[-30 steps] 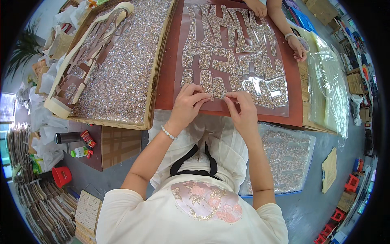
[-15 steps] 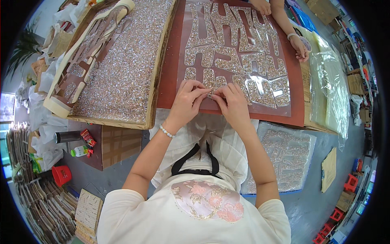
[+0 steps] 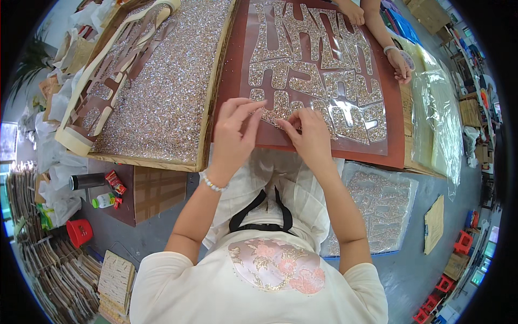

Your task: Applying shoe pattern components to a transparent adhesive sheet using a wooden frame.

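Note:
A clear sheet (image 3: 318, 94) carrying glittering stone-covered cut-out shapes lies on the reddish-brown board in front of me. Over its near left corner my left hand (image 3: 236, 137) is raised, fingers stretched and thumb apart, with nothing seen in it. My right hand (image 3: 310, 137) stays at the sheet's near edge, thumb and fingers drawn together. Whatever lies between those fingertips is too small to make out. Beside the sheet on the left stands a wooden tray (image 3: 204, 135) filled with loose sparkling stones.
In the tray lies a cut-out template with tape rolls (image 3: 75, 141). Another person's hand (image 3: 398, 67) rests at the board's far right, by stacked clear plastic film (image 3: 434, 108). A second glittering sheet (image 3: 377, 210) lies lower right. A bottle (image 3: 104, 201) and red bucket (image 3: 80, 232) stand lower left.
My left hand has come away from my right hand, moving left, and its fingers have spread. My right hand has hardly moved. The view has shifted slightly.

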The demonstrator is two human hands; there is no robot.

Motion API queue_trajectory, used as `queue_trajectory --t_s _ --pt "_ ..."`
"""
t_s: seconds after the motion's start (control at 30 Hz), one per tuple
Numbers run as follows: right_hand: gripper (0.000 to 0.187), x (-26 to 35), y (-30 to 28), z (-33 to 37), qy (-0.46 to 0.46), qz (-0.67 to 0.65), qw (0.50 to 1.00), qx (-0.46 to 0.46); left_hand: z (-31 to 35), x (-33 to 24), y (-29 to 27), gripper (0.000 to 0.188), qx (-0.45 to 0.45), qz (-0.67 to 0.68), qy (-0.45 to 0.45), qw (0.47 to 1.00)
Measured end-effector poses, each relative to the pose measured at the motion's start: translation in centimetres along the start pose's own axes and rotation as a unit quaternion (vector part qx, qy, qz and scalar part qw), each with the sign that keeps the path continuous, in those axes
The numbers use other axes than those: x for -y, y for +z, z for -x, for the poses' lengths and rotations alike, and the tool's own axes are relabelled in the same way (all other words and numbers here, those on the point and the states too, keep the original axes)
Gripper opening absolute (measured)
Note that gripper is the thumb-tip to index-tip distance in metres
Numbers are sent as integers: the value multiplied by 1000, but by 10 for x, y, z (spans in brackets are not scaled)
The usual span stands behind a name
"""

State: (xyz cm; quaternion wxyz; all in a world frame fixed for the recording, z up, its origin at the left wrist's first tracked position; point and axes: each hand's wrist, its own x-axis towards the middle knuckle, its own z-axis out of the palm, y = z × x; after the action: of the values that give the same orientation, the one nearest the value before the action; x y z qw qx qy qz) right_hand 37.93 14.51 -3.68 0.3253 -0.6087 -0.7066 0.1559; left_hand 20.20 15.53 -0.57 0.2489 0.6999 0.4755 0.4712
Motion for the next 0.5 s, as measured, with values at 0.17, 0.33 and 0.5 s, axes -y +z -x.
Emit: queue_trajectory --t_s 0.17,0.33,0.5 --pt "33 -2 -3 1 68 22 997 24 -3 3 -63 8 -27 -232 18 972" --pt "33 -5 -13 -1 64 10 996 55 15 40 -118 9 30 -372 -57 926" --pt "30 -7 -25 -4 72 6 994 78 19 37 -120 10 73 -366 -78 924"
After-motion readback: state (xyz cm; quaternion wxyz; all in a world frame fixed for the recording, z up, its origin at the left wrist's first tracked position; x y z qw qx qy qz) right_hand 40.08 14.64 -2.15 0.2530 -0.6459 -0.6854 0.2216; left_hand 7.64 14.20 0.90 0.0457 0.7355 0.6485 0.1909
